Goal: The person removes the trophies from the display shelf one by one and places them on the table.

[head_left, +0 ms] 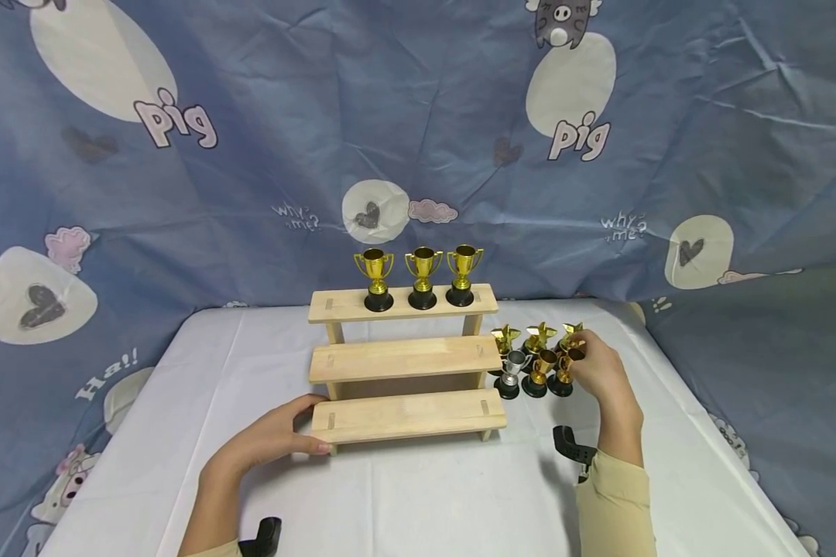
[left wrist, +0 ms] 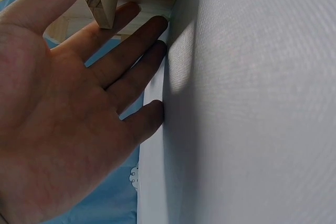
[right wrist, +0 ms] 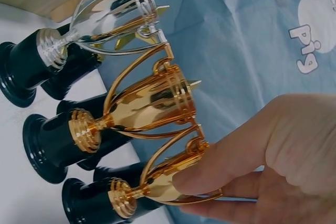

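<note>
A three-step wooden display stand (head_left: 407, 357) has my left hand (head_left: 275, 435) at the left end of its lowest board. The thumb lies at the front corner and the other fingers reach toward the back. Those fingers (left wrist: 128, 69) look straight and spread in the left wrist view, with the board's end (left wrist: 102, 1) between thumb and index finger. My right hand (head_left: 599, 367) pinches the cup of a bronze-coloured trophy (right wrist: 165, 182), thumb in front and fingers behind. Beside it stand another bronze-coloured trophy (right wrist: 152, 100) and a silver trophy (right wrist: 113, 14).
Three gold trophies (head_left: 423, 267) stand on the top board. Behind the silver and bronze-coloured row are three gold star trophies (head_left: 538, 334), partly hidden. A white cloth (head_left: 425, 503) covers the table, and a blue patterned curtain (head_left: 432, 147) hangs behind it.
</note>
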Demonstrator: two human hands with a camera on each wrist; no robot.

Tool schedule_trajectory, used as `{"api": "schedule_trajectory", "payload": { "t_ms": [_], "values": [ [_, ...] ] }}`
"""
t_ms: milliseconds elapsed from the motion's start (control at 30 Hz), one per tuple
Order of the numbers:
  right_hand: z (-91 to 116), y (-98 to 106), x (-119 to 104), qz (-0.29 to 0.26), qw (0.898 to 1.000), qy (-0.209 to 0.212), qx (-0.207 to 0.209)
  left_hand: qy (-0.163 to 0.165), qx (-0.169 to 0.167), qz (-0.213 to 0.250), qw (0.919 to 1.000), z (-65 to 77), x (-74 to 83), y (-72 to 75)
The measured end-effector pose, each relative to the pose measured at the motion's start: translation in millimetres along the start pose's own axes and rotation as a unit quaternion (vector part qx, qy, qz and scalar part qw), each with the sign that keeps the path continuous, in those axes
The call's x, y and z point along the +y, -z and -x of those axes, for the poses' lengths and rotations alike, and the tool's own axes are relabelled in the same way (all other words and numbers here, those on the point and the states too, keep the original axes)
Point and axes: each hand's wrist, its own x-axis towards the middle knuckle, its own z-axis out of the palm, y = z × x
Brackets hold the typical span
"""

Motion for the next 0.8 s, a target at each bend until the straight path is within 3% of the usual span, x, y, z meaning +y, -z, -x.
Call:
{"api": "schedule_trajectory", "payload": {
  "t_ms": [333,633,800],
  "values": [
    [3,9,-9,-0.013,0.999,0.031,0.023,0.001,0.003,0.001,1.0000,-1.2,1.3,-0.1],
    [5,6,-18,-0.040,0.990,0.088,0.099,-0.005,0.001,0.002,1.0000,-1.1,-0.1,0.4],
    [4,1,-21,-0.065,0.985,0.112,0.111,-0.009,0.000,0.007,0.9999,-0.3,-0.4,0.6]
  ]
}}
